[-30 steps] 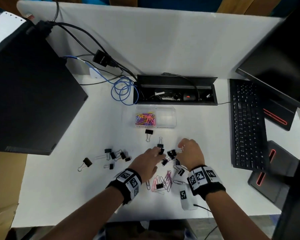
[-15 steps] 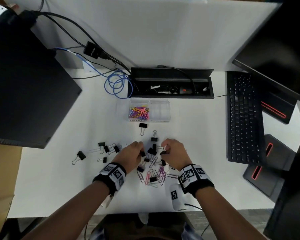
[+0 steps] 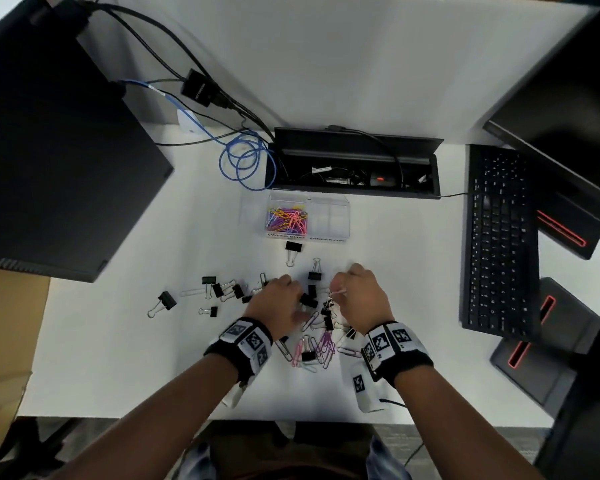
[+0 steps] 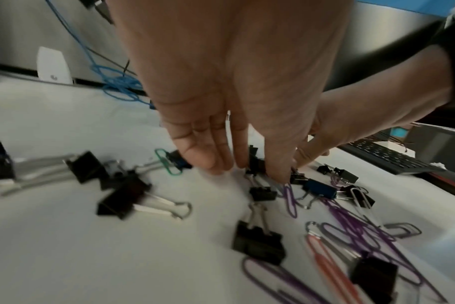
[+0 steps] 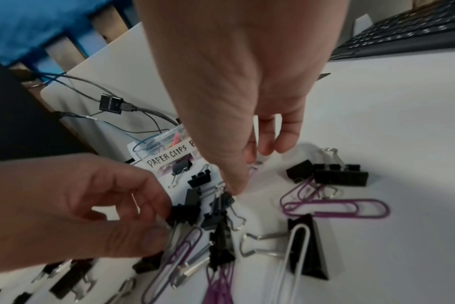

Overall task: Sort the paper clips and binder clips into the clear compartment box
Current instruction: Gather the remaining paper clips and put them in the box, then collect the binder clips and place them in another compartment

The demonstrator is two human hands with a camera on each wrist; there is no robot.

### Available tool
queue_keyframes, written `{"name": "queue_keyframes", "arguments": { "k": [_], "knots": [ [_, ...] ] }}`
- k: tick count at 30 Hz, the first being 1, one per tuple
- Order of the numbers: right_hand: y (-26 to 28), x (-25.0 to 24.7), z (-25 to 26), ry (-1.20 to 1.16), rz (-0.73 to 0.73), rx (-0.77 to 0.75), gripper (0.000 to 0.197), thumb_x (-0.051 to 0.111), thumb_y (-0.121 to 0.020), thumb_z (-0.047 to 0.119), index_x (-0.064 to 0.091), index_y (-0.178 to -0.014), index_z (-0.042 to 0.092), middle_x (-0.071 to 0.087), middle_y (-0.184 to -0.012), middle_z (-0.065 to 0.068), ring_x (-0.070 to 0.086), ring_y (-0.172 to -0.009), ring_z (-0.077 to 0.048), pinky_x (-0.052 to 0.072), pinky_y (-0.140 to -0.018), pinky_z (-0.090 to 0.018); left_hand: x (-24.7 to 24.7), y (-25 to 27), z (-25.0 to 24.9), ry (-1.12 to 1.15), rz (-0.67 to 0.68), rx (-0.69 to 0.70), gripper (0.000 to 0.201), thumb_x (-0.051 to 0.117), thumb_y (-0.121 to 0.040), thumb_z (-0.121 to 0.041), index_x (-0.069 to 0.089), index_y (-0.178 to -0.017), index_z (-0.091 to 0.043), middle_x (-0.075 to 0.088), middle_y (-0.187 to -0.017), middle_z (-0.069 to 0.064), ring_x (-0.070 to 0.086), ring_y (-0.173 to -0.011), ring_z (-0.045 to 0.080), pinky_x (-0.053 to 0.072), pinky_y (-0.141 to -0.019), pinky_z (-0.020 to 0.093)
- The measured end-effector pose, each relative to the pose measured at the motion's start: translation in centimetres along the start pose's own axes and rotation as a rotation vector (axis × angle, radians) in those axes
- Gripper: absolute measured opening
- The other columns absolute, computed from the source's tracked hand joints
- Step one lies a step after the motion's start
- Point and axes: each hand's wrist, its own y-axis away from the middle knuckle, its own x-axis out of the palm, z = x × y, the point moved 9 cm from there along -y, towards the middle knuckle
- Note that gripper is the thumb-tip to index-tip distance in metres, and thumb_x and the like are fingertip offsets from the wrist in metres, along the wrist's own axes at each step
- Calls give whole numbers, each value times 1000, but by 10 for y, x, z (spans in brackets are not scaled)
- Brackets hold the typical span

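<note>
The clear compartment box (image 3: pixel 329 216) stands mid-table, with colourful paper clips (image 3: pixel 286 220) in its left compartment, labelled PAPER CLIPS (image 5: pixel 166 159). Black binder clips (image 3: pixel 293 247) and purple, pink and white paper clips (image 3: pixel 323 348) lie scattered in front of it. My left hand (image 3: pixel 300 299) reaches down into the pile, fingertips and thumb closing on a small black binder clip (image 5: pixel 185 211). My right hand (image 3: pixel 336 291) is beside it, thumb and fingers pinching a pale paper clip (image 3: pixel 340 292) just above the table. More loose binder clips (image 3: pixel 219 289) sit to the left.
A black computer case (image 3: pixel 49 168) fills the left. A keyboard (image 3: pixel 499 237) lies at the right below a monitor (image 3: pixel 568 98). An open cable tray (image 3: pixel 354 168) and a coiled blue cable (image 3: pixel 246 164) sit behind the box. The table's front edge is near my wrists.
Both hands have closed in on the middle of the pile. The left hand's fingers have come down onto a black binder clip, and the right now pinches a pale paper clip.
</note>
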Motion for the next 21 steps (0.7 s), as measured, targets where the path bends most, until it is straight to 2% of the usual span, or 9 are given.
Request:
{"name": "queue_keyframes", "arguments": {
  "k": [2,5,7,9,12,14,15,18,21],
  "knots": [
    [-1,0,1,37,34,-5,3,61,-89,19,64,-90,21,43,-99,2,46,-104,-21,51,-70,-35,4,-2,6,58,-22,-54,28,62,-85,-35,55,-100,-13,51,-99,3,51,-91,20,49,-76,39],
    [-5,4,-3,25,82,-4,7,57,-89,13,62,-89,17,51,-100,-1,46,-100,-18,51,-76,-36,2,-2,14,118,-32,-68,8,58,-85,-19,55,-90,-13,49,-92,-1,55,-84,19,47,-72,30],
    [-5,2,-6,-118,63,1,19,52,-85,1,58,-79,18,54,-88,2,50,-85,-13,48,-72,-29,-5,-1,22,131,-42,-63,6,58,-83,-13,55,-86,-15,48,-89,-3,54,-80,17,44,-71,26],
    [-3,-1,-14,-318,38,54,28,50,-85,-4,52,-74,22,56,-74,4,51,-67,-9,44,-62,-21,-15,0,31,99,-79,-63,8,55,-82,-8,55,-88,-14,48,-91,-2,50,-79,14,44,-72,27],
    [4,-7,-25,-453,1,70,26,51,-88,-1,56,-91,24,63,-78,-3,57,-68,-12,47,-62,-16,-28,3,20,51,-142,28,13,54,-83,-10,56,-94,-15,51,-94,-3,49,-83,12,42,-72,24],
    [9,-8,-27,-444,18,36,32,50,-90,0,62,-106,24,64,-87,-2,60,-78,-12,47,-70,-13,-19,7,-4,55,-61,151,12,56,-86,-22,58,-97,-18,49,-96,-6,48,-86,9,43,-75,22],
    [11,-8,-26,-418,33,20,32,49,-90,-1,65,-106,22,63,-92,-1,61,-82,-13,47,-74,-14,-8,10,-15,45,18,207,15,58,-87,-28,59,-99,-19,48,-97,-8,47,-88,8,44,-76,23],
    [18,-6,-25,-406,64,9,34,47,-90,-2,66,-88,26,60,-97,1,60,-81,-12,47,-78,-21,31,18,-31,-41,216,313,23,65,-82,-28,62,-102,-18,49,-105,-4,49,-98,10,47,-79,29],
    [24,0,-15,-391,146,-2,38,46,-87,-4,62,-78,29,52,-87,7,56,-72,-7,42,-69,-11,48,19,-28,-115,260,322,16,67,-82,-19,63,-97,-15,51,-106,0,53,-98,15,50,-78,35]
  ]
}}
